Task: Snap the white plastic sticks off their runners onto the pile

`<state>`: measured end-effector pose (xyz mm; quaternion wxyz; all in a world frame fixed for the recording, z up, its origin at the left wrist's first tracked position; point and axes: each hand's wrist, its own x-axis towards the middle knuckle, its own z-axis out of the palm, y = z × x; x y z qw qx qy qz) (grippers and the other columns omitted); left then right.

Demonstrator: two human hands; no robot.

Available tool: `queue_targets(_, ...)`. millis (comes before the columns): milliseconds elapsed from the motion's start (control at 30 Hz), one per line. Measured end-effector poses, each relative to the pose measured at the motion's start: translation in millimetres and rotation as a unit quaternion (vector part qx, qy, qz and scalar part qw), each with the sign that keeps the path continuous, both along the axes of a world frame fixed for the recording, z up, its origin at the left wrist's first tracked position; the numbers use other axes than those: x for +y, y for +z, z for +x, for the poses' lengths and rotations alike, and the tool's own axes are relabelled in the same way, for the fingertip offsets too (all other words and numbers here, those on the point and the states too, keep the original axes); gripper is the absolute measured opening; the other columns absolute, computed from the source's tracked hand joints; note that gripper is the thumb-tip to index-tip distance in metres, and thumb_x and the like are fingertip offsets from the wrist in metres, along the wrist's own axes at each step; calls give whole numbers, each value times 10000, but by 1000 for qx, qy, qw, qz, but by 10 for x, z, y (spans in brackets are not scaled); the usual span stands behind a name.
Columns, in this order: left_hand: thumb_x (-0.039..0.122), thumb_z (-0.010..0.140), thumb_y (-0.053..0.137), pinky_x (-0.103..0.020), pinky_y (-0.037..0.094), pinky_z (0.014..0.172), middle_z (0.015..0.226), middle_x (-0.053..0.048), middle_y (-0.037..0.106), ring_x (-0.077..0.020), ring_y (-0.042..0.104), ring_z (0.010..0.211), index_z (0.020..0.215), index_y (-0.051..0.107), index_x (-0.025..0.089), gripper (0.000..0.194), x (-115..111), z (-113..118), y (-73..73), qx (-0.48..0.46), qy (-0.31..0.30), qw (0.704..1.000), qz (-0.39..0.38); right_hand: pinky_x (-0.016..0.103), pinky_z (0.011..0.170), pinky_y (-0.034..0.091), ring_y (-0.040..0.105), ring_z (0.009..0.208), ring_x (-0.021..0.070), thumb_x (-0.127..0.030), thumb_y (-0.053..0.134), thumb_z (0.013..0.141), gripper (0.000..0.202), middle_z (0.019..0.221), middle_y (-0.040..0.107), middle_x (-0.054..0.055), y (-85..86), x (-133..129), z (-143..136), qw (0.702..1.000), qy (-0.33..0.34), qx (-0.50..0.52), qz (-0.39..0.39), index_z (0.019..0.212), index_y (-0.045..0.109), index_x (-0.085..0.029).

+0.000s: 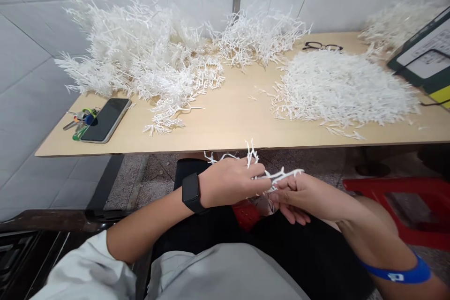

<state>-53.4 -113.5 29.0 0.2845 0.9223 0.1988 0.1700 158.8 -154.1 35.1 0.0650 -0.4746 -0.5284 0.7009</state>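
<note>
Over the lap, just off the table's front edge, my left hand [234,180] is closed on a white branched piece [251,152], whose twigs stick out between and beyond the fingers. Close on its right, my right hand [298,194] pinches the right part of white branching twigs [286,175] between thumb and fingers. Whether both hands hold one piece or two cannot be made out. Beneath them a red object [246,214] with a shiny part lies on the lap, partly hidden by the hands.
On the table [242,112] lie tangled white branches [140,51], a heap of small white pieces [344,86], a phone [106,120], keys [82,119] and glasses [322,47]. A dark green box [425,56] stands right; a red stool [397,215] is below.
</note>
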Motion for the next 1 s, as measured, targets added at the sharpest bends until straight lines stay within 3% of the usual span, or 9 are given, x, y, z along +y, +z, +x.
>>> queue_targets(133,202,868,476,-244,354,593,779,-52,546,-148,444,683,786,601,219,150,32,-26,156,0,-55,998,-38,193,375,344,448,372,81,-430,536,855,321,479,570,-14,111,13,-5,999,48,15,4,678,594,-168)
queue_targets(267,327,837,553,-255,378,625,691,-44,534,-142,459,656,674,577,191,214,38,-52,184,-40,-89,963,-249,191,397,309,427,404,72,-461,565,848,351,466,508,-28,118,-32,-58,996,60,59,21,674,603,-159)
queue_targets(367,449,803,571,-243,329,539,555,7,423,-97,361,532,590,499,167,360,-62,-46,81,-97,-64,874,-473,190,409,279,427,429,66,-489,568,849,376,489,473,-35,141,-77,-104,992,62,104,32,685,608,-153)
queue_targets(433,478,748,610,-224,244,466,493,46,315,-68,264,468,538,413,170,421,-156,-25,-22,-177,-31,773,-608,194,418,278,411,431,64,-505,569,845,390,494,458,-40,145,-93,-110,989,62,132,32,682,608,-153)
queue_targets(533,454,687,659,-210,178,446,474,61,257,-55,225,454,499,331,174,470,-249,-6,-124,-279,8,662,-695,204,419,279,399,434,70,-550,572,826,430,498,457,-35,118,-102,-94,987,55,148,31,656,590,-156)
queue_targets(600,448,686,674,-215,185,456,465,53,286,-57,250,455,497,374,165,454,-254,-31,-118,-299,35,670,-679,208,436,298,408,451,75,-564,551,836,448,513,477,-24,112,-115,-94,987,39,140,60,655,580,-155)
queue_targets(800,482,786,617,-228,229,495,558,-11,472,-62,325,505,663,635,100,401,-123,-364,159,-272,136,807,-505,236,546,404,500,565,122,-485,426,925,389,612,558,17,366,-1,-28,971,7,9,241,809,624,-170)
queue_targets(867,475,798,611,-229,241,503,572,-16,490,-64,331,514,696,662,101,391,-80,-489,258,-282,164,826,-460,274,605,451,568,632,167,-457,405,928,369,677,616,53,457,276,122,929,-32,-92,358,880,648,-184)
queue_targets(1000,486,782,630,-227,276,514,586,-31,546,-69,340,517,720,697,106,390,-45,-600,377,-288,215,843,-401,421,796,489,614,998,316,-293,396,893,432,1142,646,162,500,1114,463,770,-122,-349,520,1286,528,-169)
